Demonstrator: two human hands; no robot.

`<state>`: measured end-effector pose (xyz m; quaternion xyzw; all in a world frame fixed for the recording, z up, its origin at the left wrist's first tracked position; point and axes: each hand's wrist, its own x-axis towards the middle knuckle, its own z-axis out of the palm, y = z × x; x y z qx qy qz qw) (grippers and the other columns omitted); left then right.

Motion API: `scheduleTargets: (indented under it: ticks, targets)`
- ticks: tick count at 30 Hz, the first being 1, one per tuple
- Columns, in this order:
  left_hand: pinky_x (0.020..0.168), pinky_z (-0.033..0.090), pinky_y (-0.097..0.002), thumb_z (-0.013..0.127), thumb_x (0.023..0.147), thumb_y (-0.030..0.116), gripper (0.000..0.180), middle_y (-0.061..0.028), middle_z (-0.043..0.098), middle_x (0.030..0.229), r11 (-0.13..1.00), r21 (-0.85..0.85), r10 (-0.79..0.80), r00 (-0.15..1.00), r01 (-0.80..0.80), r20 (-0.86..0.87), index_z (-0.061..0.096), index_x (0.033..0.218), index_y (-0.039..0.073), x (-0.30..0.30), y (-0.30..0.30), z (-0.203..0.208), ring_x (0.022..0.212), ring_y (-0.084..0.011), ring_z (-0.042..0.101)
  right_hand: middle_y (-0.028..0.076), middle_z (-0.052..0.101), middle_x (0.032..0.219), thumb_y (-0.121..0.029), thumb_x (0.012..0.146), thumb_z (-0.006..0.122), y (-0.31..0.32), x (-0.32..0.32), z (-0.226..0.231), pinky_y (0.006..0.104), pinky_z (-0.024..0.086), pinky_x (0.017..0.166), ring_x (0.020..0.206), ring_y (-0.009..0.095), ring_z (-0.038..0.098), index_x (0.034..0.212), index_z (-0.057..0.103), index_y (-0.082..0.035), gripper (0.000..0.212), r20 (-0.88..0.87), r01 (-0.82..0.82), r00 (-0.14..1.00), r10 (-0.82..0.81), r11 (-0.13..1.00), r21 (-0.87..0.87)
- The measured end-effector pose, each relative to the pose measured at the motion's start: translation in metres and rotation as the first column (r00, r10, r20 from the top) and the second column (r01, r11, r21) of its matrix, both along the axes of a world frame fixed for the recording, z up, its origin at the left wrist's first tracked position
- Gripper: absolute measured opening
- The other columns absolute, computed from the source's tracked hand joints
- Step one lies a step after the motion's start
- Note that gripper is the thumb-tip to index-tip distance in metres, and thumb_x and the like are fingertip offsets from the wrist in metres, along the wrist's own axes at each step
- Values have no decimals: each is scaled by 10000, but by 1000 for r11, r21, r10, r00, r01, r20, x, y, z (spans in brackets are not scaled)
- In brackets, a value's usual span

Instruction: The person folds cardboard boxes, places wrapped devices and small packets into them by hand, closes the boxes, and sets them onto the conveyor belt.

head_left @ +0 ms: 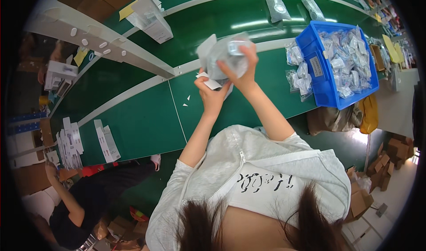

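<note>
The green counter (146, 115) holds things up before the person. At its right sits the blue bin (326, 88), maybe there so its many small bags (348, 62) stay together and easy to reach. Over the counter, the left hand (210, 91) grips a white box (212, 84) at its near side, perhaps to keep it steady. The right hand (245, 69) grips a clear bag (227, 58) right by the box. The bag is too blurry to tell what is inside. Tiny white bits (185, 104) lie nearby.

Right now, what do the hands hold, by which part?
Right hand: clear plastic-wrapped package, by its right side. Left hand: white flapped cardboard, by its near edge; exact grip blurred.
</note>
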<state>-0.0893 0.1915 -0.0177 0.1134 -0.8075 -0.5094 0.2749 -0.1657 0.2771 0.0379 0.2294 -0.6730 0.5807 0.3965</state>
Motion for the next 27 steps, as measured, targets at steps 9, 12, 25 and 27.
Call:
scheduleTargets:
  ticks: [9, 12, 25, 27]
  targets:
    - [861, 388, -409, 768, 596, 118, 661, -270, 293, 1283, 963, -114, -250, 967, 245, -40, 218, 961, 76, 16, -23, -15, 1075, -387, 438, 91, 445, 1179, -71, 590, 712, 52, -16, 48, 415, 336, 948, 1181, 300, 355, 988, 560, -117, 429, 155, -442, 892, 425, 744, 501]
    - [842, 405, -406, 774, 584, 123, 667, -288, 290, 1286, 911, -142, -403, 910, 388, -96, 226, 960, 74, 16, -24, -20, 1052, -406, 460, 76, 441, 1204, -95, 620, 696, 66, -14, 50, 422, 329, 956, 1198, 298, 343, 923, 609, -106, 316, 243, -536, 837, 491, 643, 548]
    - [918, 345, -387, 745, 580, 81, 710, -222, 278, 1292, 971, -49, -235, 971, 233, -45, 253, 1091, 89, 33, -37, -25, 1112, -356, 396, 157, 501, 1022, -266, 732, 614, 200, -1, -118, 557, 342, 819, 1022, 337, 415, 892, 589, -14, 299, 28, -19, 513, -858, 21, 1000]
    - [932, 331, -384, 743, 577, 82, 725, -210, 272, 1293, 970, -63, -236, 971, 234, -27, 260, 1116, 93, 37, -34, -17, 1122, -349, 382, 149, 510, 1002, -256, 752, 599, 210, 0, -137, 544, 344, 825, 1020, 322, 420, 877, 587, -21, 266, -36, 16, 519, -854, -32, 999]
